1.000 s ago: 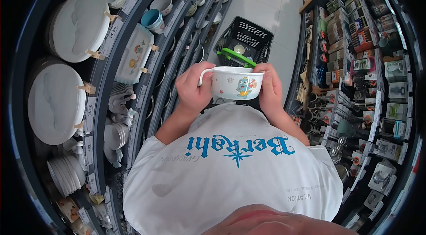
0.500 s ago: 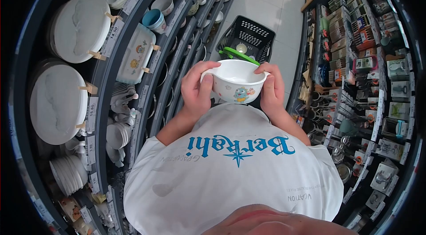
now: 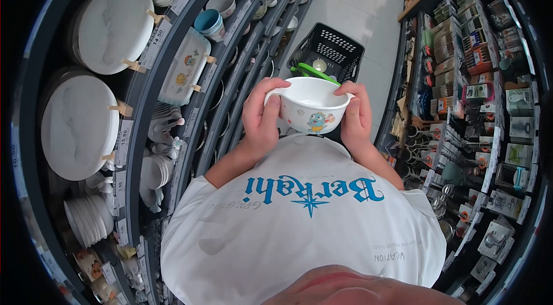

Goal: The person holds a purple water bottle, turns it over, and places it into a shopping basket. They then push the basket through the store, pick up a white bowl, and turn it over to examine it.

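A white two-handled bowl with a cartoon print on its outer wall is held up in front of my chest. My left hand is closed around the handle on the bowl's left side, thumb toward me. On the opposite handle my right hand is closed too, its fingertips over the rim. The inside of the bowl shows plain white, and its underside is hidden. Beyond it, a black shopping basket with a green handle holds a small round light-coloured item.
Left, shelves carry stacked oval plates, a patterned tray, blue cups and spoons. Right, a rack is hung with packaged kitchen tools. Pale floor tiles run between the shelving.
Both hands still hold the bowl, which has shifted very slightly to the right. The shelves and basket also sit a little differently in view, as the camera has turned slightly.
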Available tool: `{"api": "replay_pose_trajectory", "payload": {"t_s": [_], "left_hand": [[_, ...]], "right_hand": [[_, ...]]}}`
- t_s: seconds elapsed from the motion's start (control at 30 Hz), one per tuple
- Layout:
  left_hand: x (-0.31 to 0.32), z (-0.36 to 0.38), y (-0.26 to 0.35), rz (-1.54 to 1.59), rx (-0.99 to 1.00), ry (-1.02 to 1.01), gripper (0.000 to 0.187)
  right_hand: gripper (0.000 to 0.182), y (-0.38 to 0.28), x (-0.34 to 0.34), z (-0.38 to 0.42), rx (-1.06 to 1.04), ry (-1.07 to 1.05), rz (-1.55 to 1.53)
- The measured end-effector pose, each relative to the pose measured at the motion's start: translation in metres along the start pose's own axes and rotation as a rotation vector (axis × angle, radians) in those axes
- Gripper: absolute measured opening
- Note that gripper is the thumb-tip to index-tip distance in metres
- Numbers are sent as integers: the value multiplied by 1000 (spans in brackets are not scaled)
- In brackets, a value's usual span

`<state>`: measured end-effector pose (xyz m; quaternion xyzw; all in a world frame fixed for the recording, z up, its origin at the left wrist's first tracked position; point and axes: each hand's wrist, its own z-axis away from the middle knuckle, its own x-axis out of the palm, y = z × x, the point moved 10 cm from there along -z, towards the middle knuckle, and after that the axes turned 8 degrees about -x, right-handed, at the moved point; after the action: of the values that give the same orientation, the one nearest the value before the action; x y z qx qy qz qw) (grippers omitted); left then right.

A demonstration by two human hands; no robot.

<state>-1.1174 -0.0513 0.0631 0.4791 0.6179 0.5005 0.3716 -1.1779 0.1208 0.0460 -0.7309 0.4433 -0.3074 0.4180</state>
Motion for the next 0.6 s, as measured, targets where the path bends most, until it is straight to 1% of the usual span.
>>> {"api": "replay_pose_trajectory", "payload": {"t_s": [0.17, 0.23, 0.3, 0.37, 0.43, 0.6], "left_hand": [[-6, -1, 5, 34, 30, 24, 26], [-5, 0, -2, 64, -49, 12, 35], [-5, -1, -4, 80, -55, 4, 37], [-7, -2, -7, 94, -64, -2, 40], [-7, -3, -7, 66, -52, -28, 47], [-11, -2, -6, 83, -55, -43, 51]], "right_hand": [[34, 0, 5, -2, -12, -18, 5], [33, 1, 5, -2, -19, -16, 3], [33, 0, 4, -3, -24, -15, 2], [33, 5, 1, -2, 36, 4, 7], [33, 7, 1, -3, 51, 8, -5], [33, 17, 3, -6, 60, 2, -36]]}}
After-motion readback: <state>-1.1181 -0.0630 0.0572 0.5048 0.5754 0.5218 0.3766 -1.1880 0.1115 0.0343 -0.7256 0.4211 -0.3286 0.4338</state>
